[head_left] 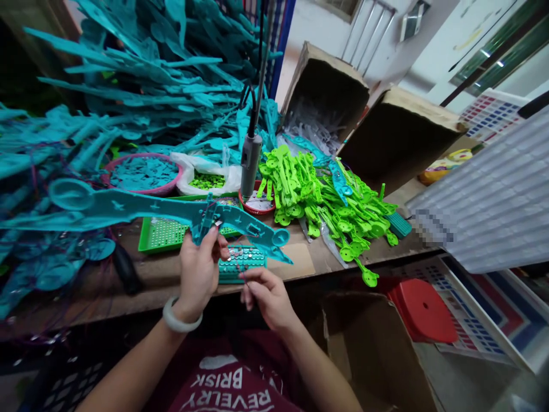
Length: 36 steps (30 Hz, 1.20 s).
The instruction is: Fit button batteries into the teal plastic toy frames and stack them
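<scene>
My left hand [200, 269], with a pale bangle [182, 318] at its wrist, grips a long teal plastic part [141, 207] near its middle. The part's hollow inner side faces me, and a small metallic piece shows by my fingertips. Lower right of it, my right hand [265, 294] is closed in a pinch on what looks like a thin dark wire [243, 277]. Behind my hands lies a teal ridged tray [246, 258] bearing small round metal pieces.
A grey electric screwdriver [251, 163] hangs over the bench. Teal parts [171, 68] pile high at back left; green parts [326, 200] heap at right. A pink basket [180, 171], green tray [160, 247] and red basket [257, 210] stand between. Cardboard boxes [412, 109] stand behind.
</scene>
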Available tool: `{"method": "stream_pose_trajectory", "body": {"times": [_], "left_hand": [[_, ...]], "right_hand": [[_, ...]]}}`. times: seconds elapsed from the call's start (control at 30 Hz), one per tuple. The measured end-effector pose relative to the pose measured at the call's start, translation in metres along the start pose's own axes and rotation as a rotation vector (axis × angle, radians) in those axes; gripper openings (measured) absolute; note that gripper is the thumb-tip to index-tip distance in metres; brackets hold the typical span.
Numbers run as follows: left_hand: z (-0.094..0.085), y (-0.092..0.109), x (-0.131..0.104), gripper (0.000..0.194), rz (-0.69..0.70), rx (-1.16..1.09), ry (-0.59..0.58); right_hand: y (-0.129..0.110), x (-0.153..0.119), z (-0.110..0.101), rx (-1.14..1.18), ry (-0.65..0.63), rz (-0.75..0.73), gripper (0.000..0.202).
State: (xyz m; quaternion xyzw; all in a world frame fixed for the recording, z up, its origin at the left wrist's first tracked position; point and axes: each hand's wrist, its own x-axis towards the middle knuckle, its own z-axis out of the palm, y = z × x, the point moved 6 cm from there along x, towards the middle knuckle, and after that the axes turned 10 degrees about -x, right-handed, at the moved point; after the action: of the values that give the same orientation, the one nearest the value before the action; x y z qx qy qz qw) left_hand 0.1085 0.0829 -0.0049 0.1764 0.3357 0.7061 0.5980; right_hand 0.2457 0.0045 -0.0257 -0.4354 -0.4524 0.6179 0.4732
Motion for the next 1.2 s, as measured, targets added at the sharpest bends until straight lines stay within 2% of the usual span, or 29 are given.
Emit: {"method": "stream_pose_trajectory", "body": {"times": [0.07, 0.17, 0.27, 0.3, 0.33, 0.37, 0.4, 0.47, 0.5, 0.53, 0.57, 0.6, 0.67, 0.7, 0.73, 0.77, 0.83, 0.9, 1.03, 1.13, 1.2], "left_hand": [[0.001, 0.009, 0.004, 0.030, 0.065, 0.202, -0.018], [0.000, 0.021, 0.007, 0.026, 0.041, 0.431, -0.084], [0.000, 0.027, 0.007, 0.022, -0.056, 0.443, -0.166], [0.001, 0.028, 0.007, 0.021, -0.086, 0.424, -0.185], [0.002, 0.029, 0.007, 0.021, -0.112, 0.393, -0.199], [0.003, 0.029, 0.007, 0.020, -0.143, 0.350, -0.210], [0.002, 0.029, 0.006, 0.020, -0.175, 0.289, -0.208], [-0.005, 0.029, 0.004, 0.023, -0.224, 0.156, -0.167], [-0.012, 0.029, 0.001, 0.024, -0.233, 0.106, -0.129], [-0.021, 0.030, -0.002, 0.024, -0.224, 0.073, -0.085], [-0.030, 0.031, -0.006, 0.023, -0.193, 0.055, -0.037], [-0.040, 0.032, -0.012, 0.023, -0.152, 0.054, 0.009], [-0.060, 0.031, -0.027, 0.022, -0.107, 0.068, 0.097], [-0.068, 0.027, -0.036, 0.021, -0.136, 0.070, 0.136], [-0.075, 0.021, -0.046, 0.020, -0.213, 0.067, 0.168], [-0.082, 0.014, -0.056, 0.020, -0.322, 0.054, 0.193], [-0.090, 0.003, -0.079, 0.027, -0.565, 0.018, 0.207], [-0.095, 0.003, -0.098, 0.038, -0.714, 0.038, 0.153], [-0.101, 0.011, -0.118, 0.045, -0.758, 0.160, -0.041], [-0.109, 0.010, -0.118, 0.042, -0.750, 0.254, -0.026], [-0.109, 0.010, -0.109, 0.041, -0.693, 0.320, -0.015]], "right_hand": [[-0.012, -0.015, -0.008, -0.051, 0.055, -0.027, 0.030], [-0.048, -0.028, -0.045, -0.224, 0.219, -0.119, 0.024], [-0.096, -0.032, -0.094, -0.442, 0.493, -0.246, 0.018], [-0.111, -0.031, -0.105, -0.527, 0.530, -0.268, 0.017], [-0.124, -0.029, -0.110, -0.627, 0.497, -0.270, 0.017], [-0.133, -0.025, -0.108, -0.733, 0.378, -0.258, 0.018], [-0.137, -0.022, -0.102, -0.826, 0.175, -0.237, 0.019], [-0.134, -0.025, -0.080, -0.903, -0.322, -0.210, 0.019], [-0.129, -0.028, -0.071, -0.900, -0.517, -0.209, 0.019], [-0.123, -0.029, -0.067, -0.899, -0.616, -0.213, 0.020], [-0.115, -0.025, -0.067, -0.921, -0.602, -0.220, 0.020], [-0.107, -0.015, -0.071, -0.974, -0.487, -0.229, 0.021], [-0.090, 0.010, -0.082, -1.119, -0.136, -0.264, 0.018], [-0.081, 0.022, -0.084, -1.178, -0.001, -0.293, 0.015], [-0.071, 0.034, -0.080, -1.220, 0.052, -0.328, 0.013], [-0.061, 0.046, -0.072, -1.250, 0.045, -0.361, 0.011], [-0.046, 0.067, -0.053, -1.312, -0.058, -0.405, 0.010], [-0.038, 0.080, -0.036, -1.406, -0.163, -0.416, 0.010], [-0.027, 0.082, -0.020, -1.545, -0.399, -0.380, 0.006], [-0.019, 0.077, -0.018, -1.493, -0.538, -0.344, 0.005], [-0.013, 0.075, -0.019, -1.474, -0.593, -0.326, 0.008]]}}
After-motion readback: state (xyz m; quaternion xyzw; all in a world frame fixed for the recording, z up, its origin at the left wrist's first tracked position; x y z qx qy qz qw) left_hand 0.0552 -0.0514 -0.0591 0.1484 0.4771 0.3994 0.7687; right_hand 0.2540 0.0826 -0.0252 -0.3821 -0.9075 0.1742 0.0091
